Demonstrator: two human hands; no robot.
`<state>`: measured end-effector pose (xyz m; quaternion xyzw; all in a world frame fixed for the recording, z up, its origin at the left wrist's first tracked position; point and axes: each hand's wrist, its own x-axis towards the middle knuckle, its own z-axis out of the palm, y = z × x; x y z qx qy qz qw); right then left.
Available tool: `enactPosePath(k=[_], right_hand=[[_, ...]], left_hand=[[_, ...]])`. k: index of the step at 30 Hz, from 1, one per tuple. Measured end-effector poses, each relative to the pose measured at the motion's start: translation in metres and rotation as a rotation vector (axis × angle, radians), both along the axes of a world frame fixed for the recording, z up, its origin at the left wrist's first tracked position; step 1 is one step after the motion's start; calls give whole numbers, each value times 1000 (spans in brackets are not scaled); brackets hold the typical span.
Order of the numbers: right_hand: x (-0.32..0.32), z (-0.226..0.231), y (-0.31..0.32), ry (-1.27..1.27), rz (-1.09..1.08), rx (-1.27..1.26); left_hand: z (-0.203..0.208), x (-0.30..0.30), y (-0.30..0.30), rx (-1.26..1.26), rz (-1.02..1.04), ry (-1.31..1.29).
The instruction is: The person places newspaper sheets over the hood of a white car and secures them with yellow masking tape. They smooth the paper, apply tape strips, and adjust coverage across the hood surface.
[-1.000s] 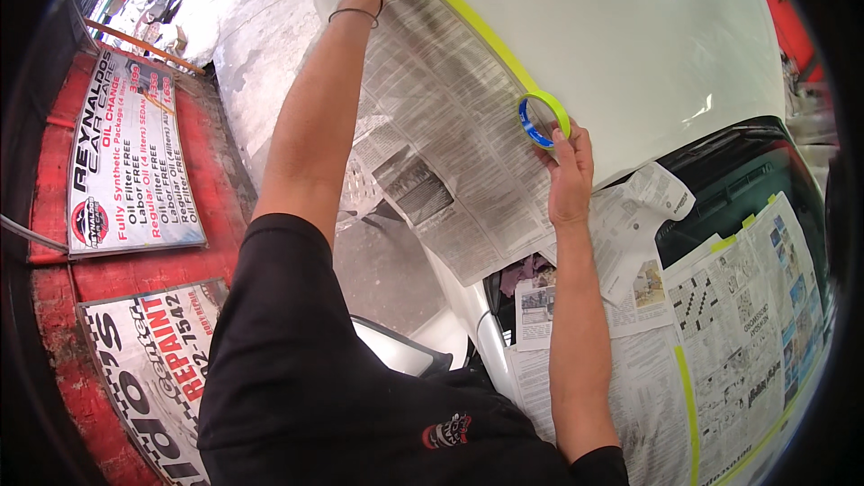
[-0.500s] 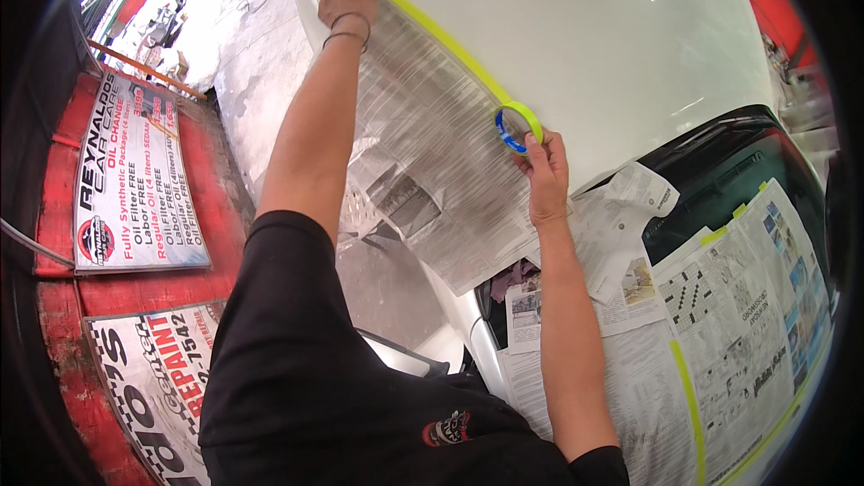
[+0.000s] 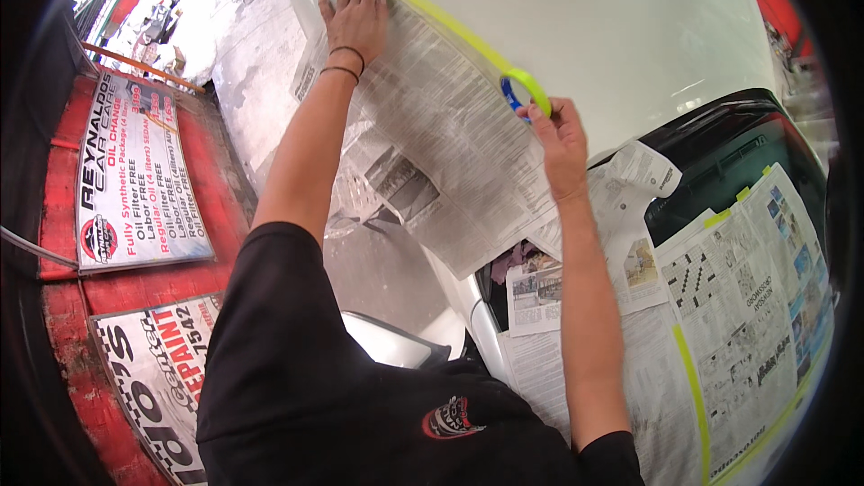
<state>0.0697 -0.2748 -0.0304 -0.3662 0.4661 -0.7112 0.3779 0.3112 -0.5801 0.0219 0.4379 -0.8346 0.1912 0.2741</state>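
Observation:
My left hand (image 3: 358, 25) lies flat with fingers spread on the far left part of a newspaper sheet (image 3: 450, 139), beside the end of the tape. A strip of bright yellow-green masking tape (image 3: 441, 16) runs along the sheet's upper edge, against the white car hood (image 3: 585, 18). From that strip the tape leads into a roll of masking tape (image 3: 542, 94) with a blue core. My right hand (image 3: 563, 137) grips the roll's near side between thumb and fingers. The lower end of the sheet hangs over the car's side.
More newspaper (image 3: 720, 306), edged with yellow-green tape, covers the dark windshield (image 3: 711, 171) and the car's side at right. A crumpled paper piece (image 3: 643, 171) sits by the hood's rear edge. Signboards (image 3: 144, 180) hang on a red wall (image 3: 54, 117) at left.
My left hand has gone from closed fingers at the tape's end to spread flat on the newspaper. My right hand has shifted slightly up and right with the tape roll.

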Motion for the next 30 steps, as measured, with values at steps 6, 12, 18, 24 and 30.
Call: enactPosePath(k=[6,12,18,24,30], right_hand=[[-17,86,35,281,124,10],[-62,53,90,607,98,266],[-54,2,96,916,-7,354],[-39,-9,78,1263,-52,546],[-41,-13,71,1329,-51,611]], left_hand=[[-9,9,-5,-73,-13,1],[18,-9,14,146,75,-69],[9,-2,4,108,88,-108],[8,-3,3,113,97,-104],[9,-6,4,127,106,-113]])
